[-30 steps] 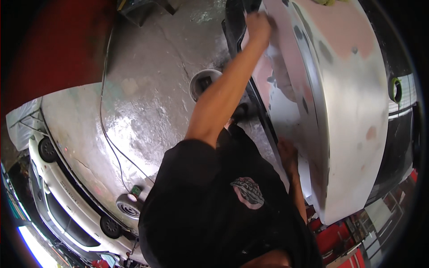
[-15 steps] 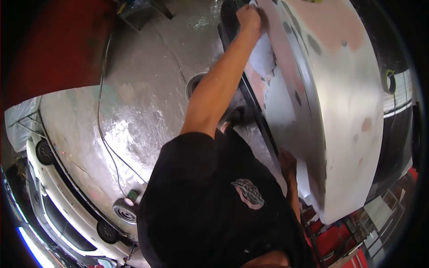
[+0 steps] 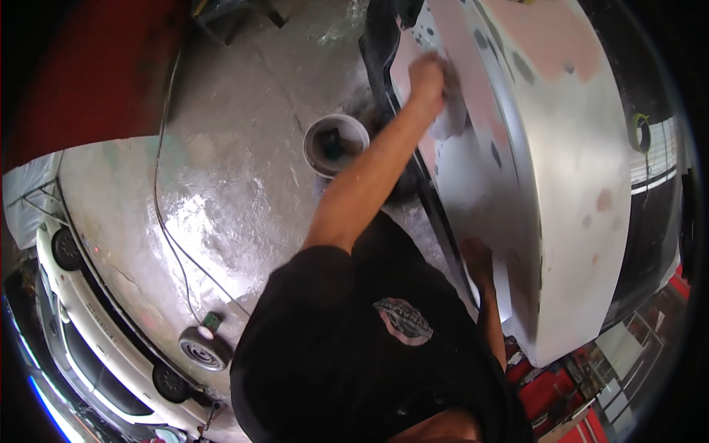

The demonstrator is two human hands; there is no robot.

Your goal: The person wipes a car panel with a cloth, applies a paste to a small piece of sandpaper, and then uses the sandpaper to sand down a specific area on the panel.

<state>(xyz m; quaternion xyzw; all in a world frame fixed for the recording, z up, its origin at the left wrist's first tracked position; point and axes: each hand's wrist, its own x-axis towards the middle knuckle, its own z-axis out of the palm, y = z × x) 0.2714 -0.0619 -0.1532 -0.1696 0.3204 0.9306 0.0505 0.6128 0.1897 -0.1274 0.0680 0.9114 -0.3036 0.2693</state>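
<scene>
On the right stands a car body (image 3: 583, 184) in bare grey-white with pink and dark sanded patches. My left arm reaches up across the view to its lower side panel (image 3: 461, 173). There my left hand (image 3: 428, 80) is closed, its knuckles blurred by motion. A greyish patch shows beside the hand, and what the fingers hold cannot be made out. Lower down, my right hand (image 3: 477, 258) rests against the same panel in shadow, its fingers seeming to lie flat on the surface with nothing visible in them.
A round bucket (image 3: 336, 145) with dark contents stands on the floor left of my left forearm. A hose (image 3: 164, 230) runs over the wet-looking floor toward a loose wheel (image 3: 204, 347). A white car (image 3: 103, 325) is parked at left. A tape roll (image 3: 643, 134) lies on dark glass.
My left hand has come down along the panel toward me from its upper end. More of the bucket now shows. My right hand stays near the same spot on the panel.
</scene>
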